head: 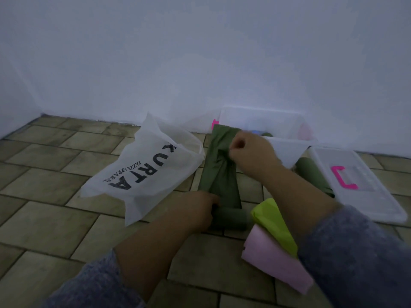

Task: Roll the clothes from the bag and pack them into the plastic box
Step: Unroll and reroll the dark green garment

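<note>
— What sort of place is this?
— A plain room at home, it seems: a tiled floor [55, 218] meets a bare white wall [200, 52] in a corner.
— What else shows it?
— A shop bag [142, 172] printed "KURTA", folded clothes [273, 256] and a clear box [287, 152], all lying on the floor.

a floor [46, 176] of olive-brown rectangular tiles, laid staggered like brickwork, fills the lower half of the view. a plain pale wall [200, 52] rises along the floor's far edge, with a thin dark seam [115, 122] where the two meet. at the floor's far left corner a second wall [11, 96] turns toward the camera. the light is dim.
</note>
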